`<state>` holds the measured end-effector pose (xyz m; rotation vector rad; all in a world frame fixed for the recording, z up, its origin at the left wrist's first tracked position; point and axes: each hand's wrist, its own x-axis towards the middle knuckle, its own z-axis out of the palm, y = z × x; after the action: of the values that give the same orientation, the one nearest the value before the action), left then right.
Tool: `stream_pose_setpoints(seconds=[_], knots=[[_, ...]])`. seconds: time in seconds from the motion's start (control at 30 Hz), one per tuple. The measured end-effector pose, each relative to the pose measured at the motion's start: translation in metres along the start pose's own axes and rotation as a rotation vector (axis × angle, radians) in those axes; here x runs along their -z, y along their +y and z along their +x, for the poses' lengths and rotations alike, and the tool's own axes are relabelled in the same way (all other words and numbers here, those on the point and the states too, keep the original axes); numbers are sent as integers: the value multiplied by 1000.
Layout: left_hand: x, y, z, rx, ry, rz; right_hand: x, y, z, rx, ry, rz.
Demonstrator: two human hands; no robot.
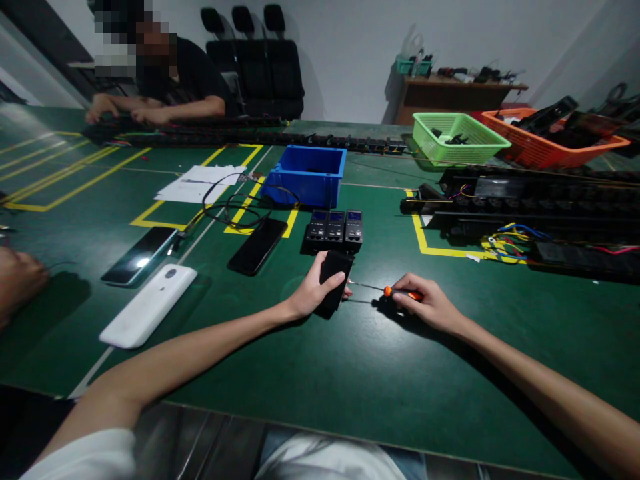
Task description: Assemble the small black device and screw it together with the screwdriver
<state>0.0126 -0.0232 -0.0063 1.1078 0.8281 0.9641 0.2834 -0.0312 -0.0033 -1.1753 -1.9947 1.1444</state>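
My left hand (313,290) is closed around a small black box-shaped device (333,283), tilted above the green table. In my right hand (425,303) is a screwdriver (395,292) with an orange and black handle. Its thin shaft points left, and the tip reaches the right side of the device; whether it sits in a screw is too small to tell. Just beyond my left hand, several black modules with small dark display panels (335,227) stand in a row. A blue plastic bin (310,177) is behind them.
Left of my hands lie a black phone (259,247), another phone (140,255) and a white power bank-like block (150,307). Papers (197,183) and a black cable (235,207) lie farther back. Black rail assemblies (525,207) and green (460,137) and orange baskets (555,147) occupy the right. A co-worker (185,80) sits opposite; another person's hand (20,280) is at left.
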Motion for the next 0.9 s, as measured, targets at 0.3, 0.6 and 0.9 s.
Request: stream_pose_setpoints(seconds=[0.3, 0.6, 0.9], knots=[[-1, 2, -1, -3, 2, 11, 0, -1, 0, -12, -11, 17], [0, 1, 0, -13, -5, 21, 1, -1, 0, 16, -13, -15], [0, 1, 0, -8, 2, 25, 1, 0, 1, 10, -13, -46]])
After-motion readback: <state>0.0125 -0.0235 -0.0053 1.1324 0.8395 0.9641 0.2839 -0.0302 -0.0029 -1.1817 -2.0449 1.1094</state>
